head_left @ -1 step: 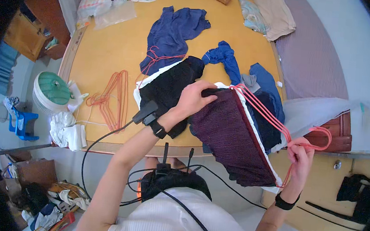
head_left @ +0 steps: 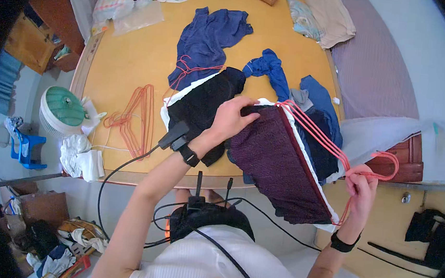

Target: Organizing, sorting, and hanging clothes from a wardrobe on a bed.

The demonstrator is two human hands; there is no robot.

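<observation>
My right hand is closed around the necks of several coral-pink hangers, just below their hooks. From these hangs a dark maroon ribbed garment, with white and dark cloth showing behind it. The garment's upper left edge is pinched between the thumb and fingers of my left hand; some of those fingertips are hidden by cloth. Beside my left hand lies a black garment over white cloth. A pink hanger rests at its far edge, against a navy shirt.
More pink hangers lie on the yellow bed board, near a green-and-white fan and white cloths. Crumpled blue clothing and a blue garment are farther right. A black cable runs from my left wrist.
</observation>
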